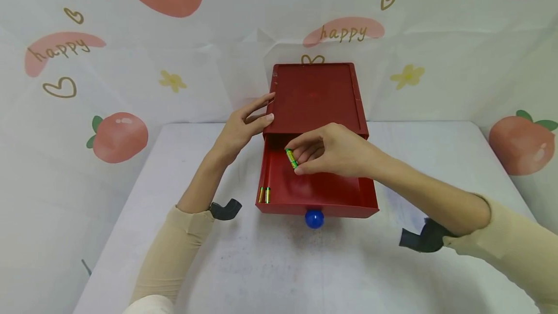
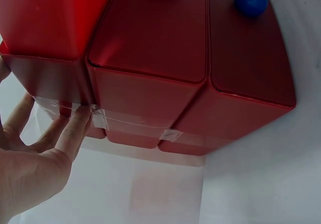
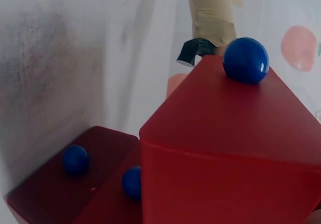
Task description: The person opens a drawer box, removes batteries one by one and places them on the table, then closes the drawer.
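My right hand (image 1: 337, 151) pinches a small green and yellow battery (image 1: 291, 158) between thumb and fingers, above the pulled-out top drawer (image 1: 322, 211) of a red cabinet (image 1: 316, 101). Two more batteries (image 1: 268, 195) lie side by side in the drawer's front left corner. With its fingers extended, my left hand (image 1: 241, 125) rests against the cabinet's left side. In the left wrist view, those fingers (image 2: 75, 128) touch the side close to a strip of clear tape (image 2: 100, 118). The right wrist view shows mostly the drawer's front (image 3: 235, 113); the held battery is out of sight there.
A round blue knob (image 1: 314, 219) sticks out from the open drawer's front. Two lower drawers with blue knobs (image 3: 76, 159) sit closed beneath it. The cabinet stands on a white table (image 1: 279, 265), near a fruit-patterned cloth (image 1: 235, 23) at the back.
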`<action>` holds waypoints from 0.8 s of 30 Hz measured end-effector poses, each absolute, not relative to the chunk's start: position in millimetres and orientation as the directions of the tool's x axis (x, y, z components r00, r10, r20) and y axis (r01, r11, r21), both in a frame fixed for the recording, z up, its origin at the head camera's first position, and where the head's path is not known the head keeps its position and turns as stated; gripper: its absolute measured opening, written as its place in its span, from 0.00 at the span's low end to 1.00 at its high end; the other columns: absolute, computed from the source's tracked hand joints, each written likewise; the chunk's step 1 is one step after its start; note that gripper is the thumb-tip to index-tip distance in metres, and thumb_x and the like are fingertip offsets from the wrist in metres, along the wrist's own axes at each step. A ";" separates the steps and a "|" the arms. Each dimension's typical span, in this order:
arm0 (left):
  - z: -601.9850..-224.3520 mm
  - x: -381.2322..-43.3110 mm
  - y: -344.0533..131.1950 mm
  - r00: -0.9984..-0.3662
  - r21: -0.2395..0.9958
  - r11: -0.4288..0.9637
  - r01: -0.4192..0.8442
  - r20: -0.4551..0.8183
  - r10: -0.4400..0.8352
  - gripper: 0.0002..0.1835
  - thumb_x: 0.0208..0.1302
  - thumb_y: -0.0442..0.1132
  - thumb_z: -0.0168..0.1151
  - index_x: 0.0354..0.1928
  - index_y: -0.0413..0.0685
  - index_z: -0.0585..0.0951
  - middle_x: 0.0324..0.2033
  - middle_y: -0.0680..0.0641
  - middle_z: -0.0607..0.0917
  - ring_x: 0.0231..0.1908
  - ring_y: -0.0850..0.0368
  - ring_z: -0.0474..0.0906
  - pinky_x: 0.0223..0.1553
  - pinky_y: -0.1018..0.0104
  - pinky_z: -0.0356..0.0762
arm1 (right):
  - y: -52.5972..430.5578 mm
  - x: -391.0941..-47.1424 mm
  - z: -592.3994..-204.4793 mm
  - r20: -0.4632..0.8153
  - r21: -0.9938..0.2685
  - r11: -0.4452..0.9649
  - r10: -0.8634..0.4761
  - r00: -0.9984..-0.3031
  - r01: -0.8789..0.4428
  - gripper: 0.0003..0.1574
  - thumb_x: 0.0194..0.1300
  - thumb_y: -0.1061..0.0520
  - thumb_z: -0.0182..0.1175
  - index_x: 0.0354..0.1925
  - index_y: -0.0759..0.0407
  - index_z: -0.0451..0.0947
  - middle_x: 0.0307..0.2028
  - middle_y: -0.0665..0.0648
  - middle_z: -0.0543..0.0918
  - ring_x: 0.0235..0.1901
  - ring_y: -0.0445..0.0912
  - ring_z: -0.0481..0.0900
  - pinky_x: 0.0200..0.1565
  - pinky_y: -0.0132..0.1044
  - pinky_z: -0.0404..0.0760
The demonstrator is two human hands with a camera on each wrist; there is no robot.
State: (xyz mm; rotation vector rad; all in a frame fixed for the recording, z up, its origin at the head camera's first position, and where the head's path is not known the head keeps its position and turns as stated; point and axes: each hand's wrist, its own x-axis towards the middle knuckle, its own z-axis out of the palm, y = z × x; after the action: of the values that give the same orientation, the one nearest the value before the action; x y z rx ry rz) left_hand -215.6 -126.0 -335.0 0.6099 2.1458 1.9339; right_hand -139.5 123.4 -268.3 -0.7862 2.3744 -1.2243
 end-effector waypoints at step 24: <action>-335.6 -214.8 -125.5 -0.901 0.984 0.058 0.166 0.127 0.414 0.29 0.70 0.43 0.61 0.72 0.62 0.70 0.69 0.53 0.68 0.61 0.49 0.74 0.61 0.56 0.74 | 166.1 -136.3 -267.2 -0.058 -0.869 0.453 -0.496 -0.866 -0.201 0.27 0.60 0.57 0.72 0.57 0.61 0.81 0.42 0.56 0.85 0.42 0.47 0.84 0.46 0.31 0.83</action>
State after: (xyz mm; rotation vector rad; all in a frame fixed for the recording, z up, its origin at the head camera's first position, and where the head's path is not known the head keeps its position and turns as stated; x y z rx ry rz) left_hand -214.8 -125.5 -335.6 0.5957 2.1387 1.9459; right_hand -136.3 166.1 -267.2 -0.5960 2.4033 -1.3757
